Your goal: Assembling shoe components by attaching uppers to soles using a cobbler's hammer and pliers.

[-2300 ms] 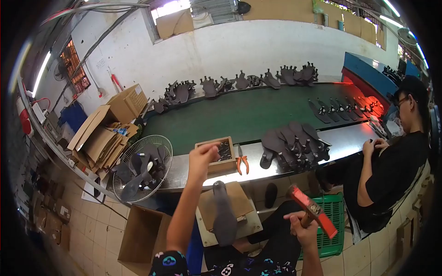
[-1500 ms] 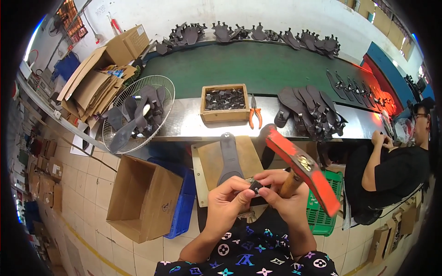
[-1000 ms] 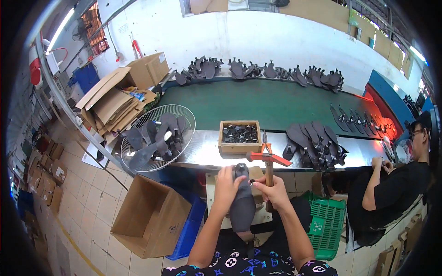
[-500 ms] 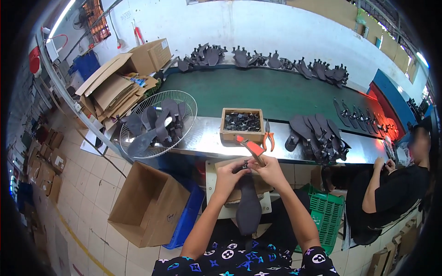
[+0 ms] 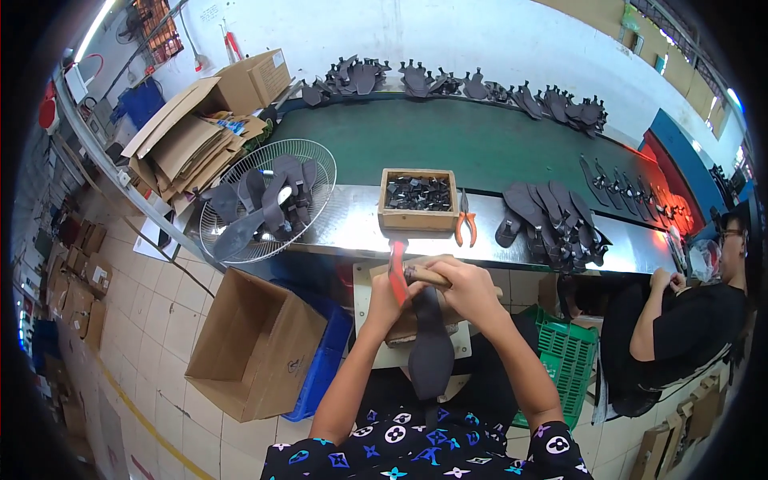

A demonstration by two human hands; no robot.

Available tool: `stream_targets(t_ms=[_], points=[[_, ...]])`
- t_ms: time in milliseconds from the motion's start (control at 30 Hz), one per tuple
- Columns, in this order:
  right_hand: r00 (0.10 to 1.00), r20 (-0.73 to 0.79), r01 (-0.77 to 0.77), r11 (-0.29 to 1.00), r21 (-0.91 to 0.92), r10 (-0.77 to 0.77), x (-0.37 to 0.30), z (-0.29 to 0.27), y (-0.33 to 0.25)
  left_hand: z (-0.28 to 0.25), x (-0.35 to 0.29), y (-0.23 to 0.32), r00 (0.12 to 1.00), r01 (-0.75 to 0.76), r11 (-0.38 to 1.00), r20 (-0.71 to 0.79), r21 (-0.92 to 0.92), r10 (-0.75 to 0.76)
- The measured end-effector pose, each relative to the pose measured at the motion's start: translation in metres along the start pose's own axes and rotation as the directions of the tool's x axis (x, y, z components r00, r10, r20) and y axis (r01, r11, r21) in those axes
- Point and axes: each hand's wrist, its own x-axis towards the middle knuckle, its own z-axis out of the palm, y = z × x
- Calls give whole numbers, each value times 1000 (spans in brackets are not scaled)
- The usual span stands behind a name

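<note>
My right hand [image 5: 470, 294] is closed round the wooden handle of a hammer [image 5: 398, 274]. Its red head hangs over my left hand [image 5: 384, 298] and hides part of those fingers. My left hand is closed at the far end of a dark grey sandal sole [image 5: 430, 364], whose other end points toward my body. Beneath the sole's far end is a block on a pale plate [image 5: 362, 292]. I cannot make out small fittings at the sole's far end.
On the metal bench edge are a wooden box [image 5: 416, 220] of small black parts, orange-handled pliers [image 5: 466, 228], a sandal pile [image 5: 552, 220] and a wire basket [image 5: 332, 192]. Left stands a cardboard box [image 5: 232, 360], right a green crate [image 5: 564, 360]; a co-worker [image 5: 688, 336] sits beyond it.
The hammer head has swung left and down, from above the right hand to over the left hand. My left hand stays at the sole's far end.
</note>
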Motion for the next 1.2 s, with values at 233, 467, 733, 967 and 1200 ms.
stream_targets(t_ms=[233, 467, 733, 967, 1200], points=[[939, -80, -278, 878, 389, 333, -40, -34, -38, -1, 3, -4, 979, 196, 964, 96, -178, -181], [983, 23, -180, 941, 286, 181, -52, -60, -62, -1, 1, -9, 974, 221, 963, 88, -152, -210], [976, 57, -218, 943, 253, 211, -51, -46, -49, -1, 1, -12, 963, 263, 950, 100, -167, -248], [1000, -23, 5, 995, 101, -2, -39, -95, -73, -11, -13, -8, 978, 79, 953, 163, 294, -131], [999, 39, -12, 1000, 28, 11, -54, -61, -42, -14, -3, 2, 962, 36, 850, 213, 526, -172]])
